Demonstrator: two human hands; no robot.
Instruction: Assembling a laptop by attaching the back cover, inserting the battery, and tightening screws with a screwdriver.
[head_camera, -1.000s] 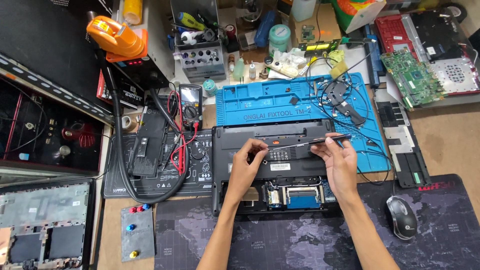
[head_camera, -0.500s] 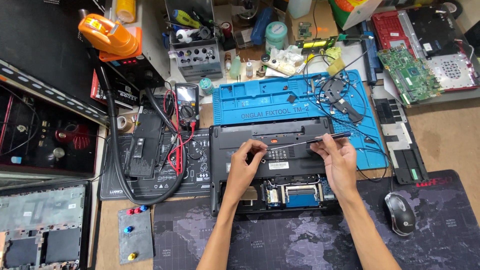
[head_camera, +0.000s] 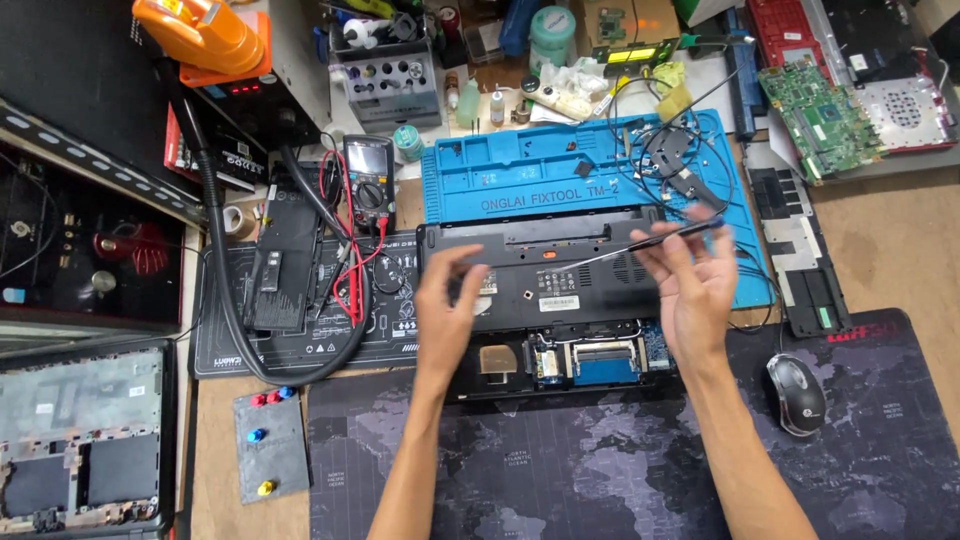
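both hands up, fingers loosely spread; left hand (head_camera: 450, 305) open, right hand (head_camera: 692, 285) pinching something thin.

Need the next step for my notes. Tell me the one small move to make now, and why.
Probably bring the tweezers in the right hand down to the open bay of the laptop, steadying it with the left hand. Both hands hover above it and the tweezers touch nothing.
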